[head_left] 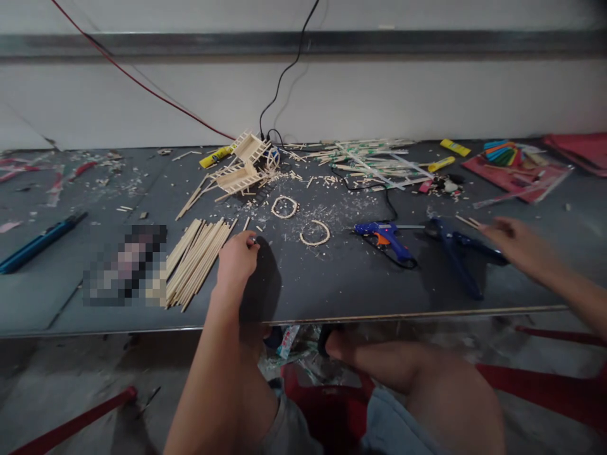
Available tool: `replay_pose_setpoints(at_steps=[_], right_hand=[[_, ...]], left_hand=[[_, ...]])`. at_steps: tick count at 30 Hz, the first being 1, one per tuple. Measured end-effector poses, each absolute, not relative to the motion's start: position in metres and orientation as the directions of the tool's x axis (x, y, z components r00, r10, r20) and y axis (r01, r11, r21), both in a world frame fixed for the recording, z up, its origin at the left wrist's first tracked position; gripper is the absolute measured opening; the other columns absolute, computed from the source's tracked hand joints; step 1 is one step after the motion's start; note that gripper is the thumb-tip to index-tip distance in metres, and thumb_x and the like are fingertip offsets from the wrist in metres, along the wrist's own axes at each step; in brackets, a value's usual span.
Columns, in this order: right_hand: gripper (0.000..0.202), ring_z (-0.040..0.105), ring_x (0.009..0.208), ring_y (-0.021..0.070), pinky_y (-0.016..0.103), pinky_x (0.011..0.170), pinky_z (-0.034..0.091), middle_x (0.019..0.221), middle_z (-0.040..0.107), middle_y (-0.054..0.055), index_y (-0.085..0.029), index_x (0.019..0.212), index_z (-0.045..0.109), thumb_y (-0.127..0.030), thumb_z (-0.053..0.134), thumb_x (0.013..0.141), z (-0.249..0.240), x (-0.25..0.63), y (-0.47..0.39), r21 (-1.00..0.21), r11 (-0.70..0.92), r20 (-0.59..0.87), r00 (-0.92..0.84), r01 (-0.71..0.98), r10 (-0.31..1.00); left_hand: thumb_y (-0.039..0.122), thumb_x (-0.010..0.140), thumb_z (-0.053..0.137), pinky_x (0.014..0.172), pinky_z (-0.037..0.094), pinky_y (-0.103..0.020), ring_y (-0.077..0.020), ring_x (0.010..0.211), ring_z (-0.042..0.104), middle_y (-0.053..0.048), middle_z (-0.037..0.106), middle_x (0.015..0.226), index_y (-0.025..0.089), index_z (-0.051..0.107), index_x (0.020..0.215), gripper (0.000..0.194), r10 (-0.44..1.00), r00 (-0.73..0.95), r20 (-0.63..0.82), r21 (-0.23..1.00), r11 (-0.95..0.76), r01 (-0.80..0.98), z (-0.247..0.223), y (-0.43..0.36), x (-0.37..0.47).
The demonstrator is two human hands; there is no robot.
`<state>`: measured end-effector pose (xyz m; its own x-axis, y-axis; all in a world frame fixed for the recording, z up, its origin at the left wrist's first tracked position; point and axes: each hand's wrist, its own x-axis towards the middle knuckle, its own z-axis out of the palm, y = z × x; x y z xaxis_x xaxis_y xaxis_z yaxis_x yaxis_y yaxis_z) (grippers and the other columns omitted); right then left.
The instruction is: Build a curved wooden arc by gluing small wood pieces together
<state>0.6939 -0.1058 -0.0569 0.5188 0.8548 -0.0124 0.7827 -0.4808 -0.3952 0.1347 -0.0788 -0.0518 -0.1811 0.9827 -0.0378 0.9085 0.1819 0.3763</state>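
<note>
Bare legs [450, 398] sit nearest; my left hand [239, 256], fingers curled, hold unclear, is beside wooden sticks [202, 262]; my right hand [515, 240] pinches two slim sticks [468, 222] near blue pliers [456, 260].

Craft workshop: glue gun [383, 237], littered worktable [303, 284].

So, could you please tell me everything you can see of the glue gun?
The glue gun lies on its side on the dark table, nozzle pointing left, handle slanting toward the near edge. Its body is blue and plastic-looking, with an orange trigger. A pale glue stick juts from the back, ending near the blue-handled tool. A black cord loops by the handle. Neither the left hand nor the right hand touches it.
</note>
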Motion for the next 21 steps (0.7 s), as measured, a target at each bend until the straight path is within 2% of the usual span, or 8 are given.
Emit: replay_pose_setpoints(at_steps=[1,4,6,9,13,17,21], right_hand=[[0.068,0.058,0.114,0.0298,0.039,0.090,0.044,0.130,0.056,0.020,-0.017,0.132,0.047,-0.061,0.051,0.081,-0.066,0.690,-0.109,-0.378,-0.434,-0.058,0.447,0.818,0.892],[0.082,0.049,0.125,0.0345,0.043,0.100,0.038,0.142,0.046,0.020,-0.015,0.139,0.038,-0.063,0.056,0.075,-0.080,0.677,-0.119,-0.215,-0.264,-0.171,0.230,0.940,0.958],[0.089,0.044,0.130,0.0356,0.042,0.103,0.036,0.147,0.039,0.022,-0.013,0.143,0.034,-0.063,0.058,0.073,-0.079,0.671,-0.124,-0.142,-0.212,-0.227,0.177,0.967,0.958],[0.093,0.039,0.134,0.0354,0.040,0.103,0.035,0.150,0.034,0.024,-0.009,0.146,0.030,-0.061,0.058,0.074,-0.073,0.669,-0.129,-0.106,-0.219,-0.272,0.183,0.970,0.945],[0.084,0.051,0.123,0.0354,0.038,0.091,0.040,0.141,0.045,0.026,-0.008,0.145,0.032,-0.053,0.055,0.079,-0.064,0.670,-0.132,-0.071,-0.242,-0.261,0.216,0.968,0.941],[0.072,0.063,0.101,0.0330,0.039,0.078,0.041,0.127,0.058,0.026,-0.009,0.142,0.039,-0.047,0.049,0.082,-0.046,0.666,-0.133,-0.002,-0.338,-0.296,0.323,0.941,0.899],[0.065,0.064,0.089,0.0288,0.037,0.073,0.041,0.117,0.063,0.026,-0.007,0.137,0.047,-0.045,0.045,0.084,-0.022,0.664,-0.139,0.002,-0.427,-0.261,0.412,0.904,0.873]], left_hand=[[0.022,0.082,0.054,0.078,0.047,-0.031,-0.0231,0.092,0.066,-0.008,0.072,0.096,0.019,0.064,0.114,0.034,0.979,-0.195,-0.051,0.376,0.200,0.905,-0.052,-0.079,0.136],[0.024,0.083,0.054,0.079,0.047,-0.029,-0.0225,0.093,0.066,-0.007,0.072,0.097,0.020,0.064,0.114,0.034,0.977,-0.207,-0.044,0.352,0.209,0.912,-0.053,-0.083,0.139],[0.026,0.082,0.056,0.082,0.047,-0.031,-0.0234,0.095,0.065,-0.008,0.071,0.103,0.020,0.064,0.115,0.035,0.981,-0.195,-0.011,0.341,0.187,0.921,-0.054,-0.087,0.138],[0.029,0.080,0.059,0.090,0.046,-0.037,-0.0274,0.102,0.062,-0.013,0.067,0.111,0.017,0.065,0.116,0.038,0.979,-0.193,0.066,0.313,0.163,0.936,-0.054,-0.093,0.135],[0.029,0.082,0.057,0.096,0.043,-0.043,-0.0324,0.113,0.056,-0.017,0.062,0.117,0.017,0.064,0.118,0.039,0.959,-0.244,0.145,0.270,0.199,0.942,-0.055,-0.098,0.130],[0.027,0.084,0.051,0.094,0.044,-0.041,-0.0300,0.106,0.060,-0.016,0.066,0.113,0.015,0.063,0.118,0.038,0.957,-0.256,0.135,0.277,0.212,0.937,-0.056,-0.095,0.133],[0.024,0.083,0.050,0.086,0.048,-0.035,-0.0273,0.101,0.063,-0.011,0.070,0.106,0.015,0.063,0.118,0.038,0.948,-0.308,0.077,0.334,0.266,0.904,-0.055,-0.090,0.137]])
